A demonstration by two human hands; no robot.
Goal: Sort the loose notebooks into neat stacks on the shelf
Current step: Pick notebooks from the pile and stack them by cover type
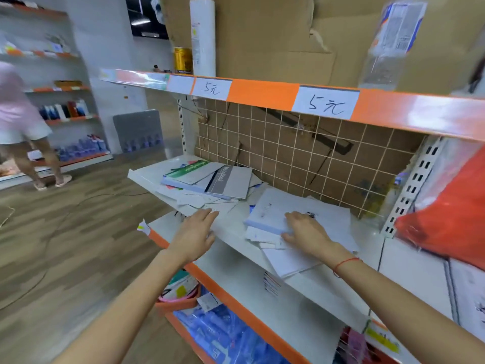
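Note:
Loose notebooks lie scattered on the white shelf (236, 229). At the back left sits a rough heap topped by a grey notebook (231, 179) and a green one (187, 169). Nearer me a small stack of white notebooks (270, 211) with pale blue edges rests on more loose white ones (291, 258). My right hand (305, 229) holds the front right corner of that stack, fingers on top and thumb at its edge. My left hand (195, 232) lies flat with straight fingers at the shelf's front left, touching the loose notebooks' edge.
An upper orange-edged shelf (262, 94) with price labels overhangs the work area. A wire grid (301, 153) backs the shelf. A red bag (446, 214) hangs at the right. An orange basket (178, 303) and blue packs (223, 334) sit below. A person (23, 122) stands in the aisle, far left.

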